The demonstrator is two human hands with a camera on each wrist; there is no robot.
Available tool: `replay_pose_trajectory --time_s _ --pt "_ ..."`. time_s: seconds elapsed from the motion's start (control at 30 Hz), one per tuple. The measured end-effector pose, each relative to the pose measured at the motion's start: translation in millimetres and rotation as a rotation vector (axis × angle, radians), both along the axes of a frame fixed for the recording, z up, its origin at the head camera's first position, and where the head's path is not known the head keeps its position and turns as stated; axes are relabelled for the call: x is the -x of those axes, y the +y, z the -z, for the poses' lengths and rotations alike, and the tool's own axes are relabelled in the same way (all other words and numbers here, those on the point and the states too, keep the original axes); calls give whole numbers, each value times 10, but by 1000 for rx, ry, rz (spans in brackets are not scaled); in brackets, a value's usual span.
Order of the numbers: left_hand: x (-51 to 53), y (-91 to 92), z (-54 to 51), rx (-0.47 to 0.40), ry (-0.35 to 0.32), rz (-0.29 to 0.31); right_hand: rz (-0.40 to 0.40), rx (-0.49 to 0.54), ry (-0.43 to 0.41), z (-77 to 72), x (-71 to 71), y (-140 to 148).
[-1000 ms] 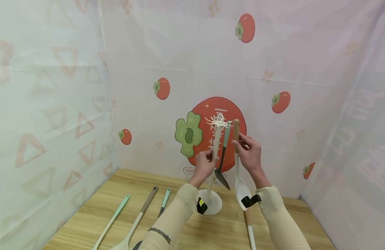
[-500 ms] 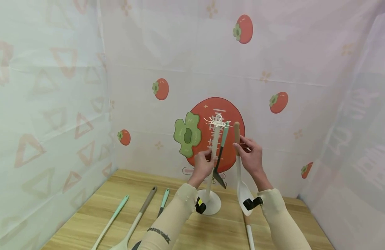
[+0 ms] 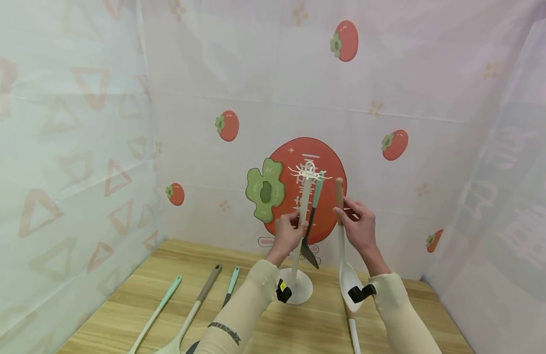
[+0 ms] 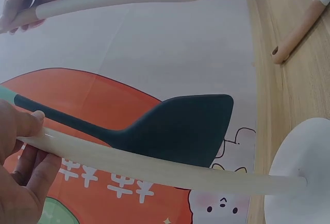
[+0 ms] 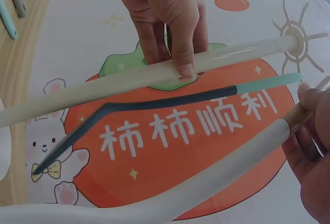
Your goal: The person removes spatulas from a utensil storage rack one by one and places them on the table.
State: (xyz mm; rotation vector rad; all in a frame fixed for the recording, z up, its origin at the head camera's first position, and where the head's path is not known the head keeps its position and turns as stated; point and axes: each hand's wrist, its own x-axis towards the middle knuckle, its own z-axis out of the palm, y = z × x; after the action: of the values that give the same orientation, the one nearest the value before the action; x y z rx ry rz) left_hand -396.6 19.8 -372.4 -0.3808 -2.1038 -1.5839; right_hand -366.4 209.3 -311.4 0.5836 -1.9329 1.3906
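My left hand (image 3: pixel 287 233) grips the upright post of a white utensil rack (image 3: pixel 305 199), below its ring of hooks. From a right-hand hook hangs a dark turner (image 4: pixel 175 126) with a mint handle, its blade angled beside the post. To the right of the rack, my right hand (image 3: pixel 360 226) pinches the wooden handle of a white cooking spoon (image 3: pixel 342 246). The spoon hangs head down in the air, handle end upward, apart from the hooks. A black wrist camera covers part of its head in the head view.
On the wooden table (image 3: pixel 317 327) at left lie a mint-handled utensil (image 3: pixel 157 310), a brown-handled one (image 3: pixel 206 289) and a dark one with a mint handle (image 3: pixel 232 282). Another wooden-handled white utensil (image 3: pixel 353 332) lies at right. Printed cloth walls surround the table.
My right hand has moved slightly down and to the right with the spoon, taking the handle's end farther from the hooks. The left hand stays on the post.
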Motion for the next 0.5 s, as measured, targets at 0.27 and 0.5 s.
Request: replay_pose_trajectory --time_s 0.27,0.5 --pt "1 -26 9 -11 0 -1 -7 19 18 213 232 137" --pt "-19 -10 7 -19 4 7 11 -8 4 287 223 245"
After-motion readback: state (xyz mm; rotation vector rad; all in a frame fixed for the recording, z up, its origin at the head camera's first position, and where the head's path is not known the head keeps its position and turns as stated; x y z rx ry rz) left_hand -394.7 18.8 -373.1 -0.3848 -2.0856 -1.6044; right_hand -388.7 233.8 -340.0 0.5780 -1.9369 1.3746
